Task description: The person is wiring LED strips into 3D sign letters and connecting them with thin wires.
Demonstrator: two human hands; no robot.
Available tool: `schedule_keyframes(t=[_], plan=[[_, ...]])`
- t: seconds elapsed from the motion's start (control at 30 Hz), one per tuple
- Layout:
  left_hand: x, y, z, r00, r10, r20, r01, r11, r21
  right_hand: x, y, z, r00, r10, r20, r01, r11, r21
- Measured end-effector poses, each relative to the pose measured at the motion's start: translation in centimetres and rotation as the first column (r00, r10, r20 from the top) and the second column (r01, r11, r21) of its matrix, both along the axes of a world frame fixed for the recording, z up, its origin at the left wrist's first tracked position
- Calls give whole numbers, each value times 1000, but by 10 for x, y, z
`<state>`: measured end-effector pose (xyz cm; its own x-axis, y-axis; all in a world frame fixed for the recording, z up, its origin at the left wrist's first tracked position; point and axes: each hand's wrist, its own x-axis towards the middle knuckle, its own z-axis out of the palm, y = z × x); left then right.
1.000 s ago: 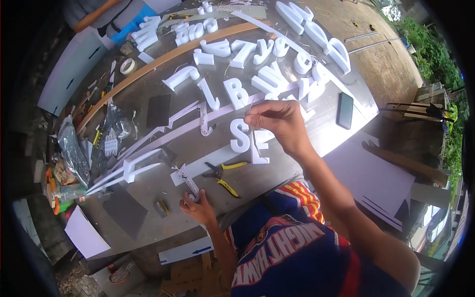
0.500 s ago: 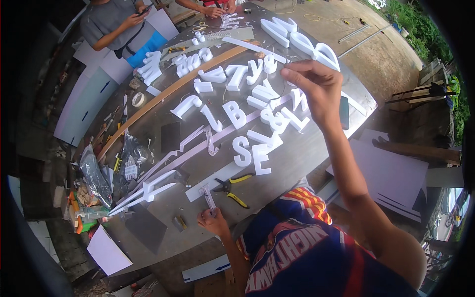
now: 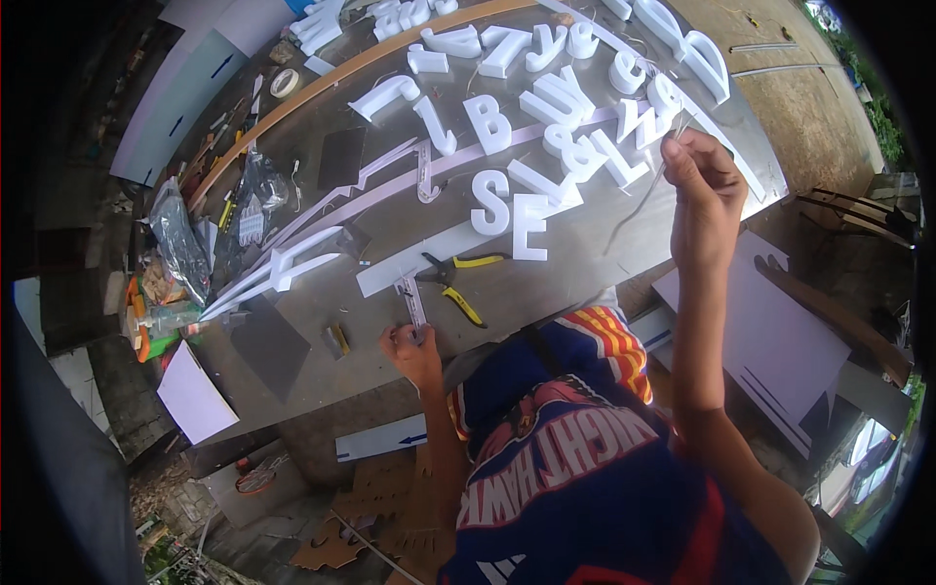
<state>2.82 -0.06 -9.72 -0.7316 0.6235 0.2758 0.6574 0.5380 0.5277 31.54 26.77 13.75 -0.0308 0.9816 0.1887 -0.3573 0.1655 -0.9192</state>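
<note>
My left hand (image 3: 411,353), low over the near table edge, grips the end of a small letter-shaped piece (image 3: 413,300) that looks like a clear-and-white light strip. Raised at the right, my right hand (image 3: 707,185) has thumb and fingers pinched on what looks like a thin pale wire (image 3: 680,129); its far end is hard to follow. Pliers with yellow handles (image 3: 458,283) lie spread on the table just beyond the left hand. Beside them rests a flat white strip (image 3: 390,278). White three-dimensional letters (image 3: 490,122) stand in loose rows farther off.
The metal table (image 3: 546,292) also bears a long brown bar (image 3: 322,93), a tape roll (image 3: 285,83), dark plastic bags (image 3: 180,244), a dark sheet (image 3: 271,346) and a small metal block (image 3: 336,341). White panels (image 3: 770,331) lean or lie below on the right.
My view has tilted down toward the near side, so the people at the far side are out of sight. My right hand has shifted right; the left still grips the light strip.
</note>
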Motion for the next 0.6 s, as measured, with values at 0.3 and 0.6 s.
schedule_keyframes(t=[0.3, 0.6], plan=[[-4, -6, 6, 992, 100, 72, -100, 995, 3, 31, -11, -78, 978, 131, 161, -70, 938, -338], [5, 46, 50, 999, 19, -39, -20, 1000, -7, 29, -12, -206, 734, 174, 656, 29, 958, -287]])
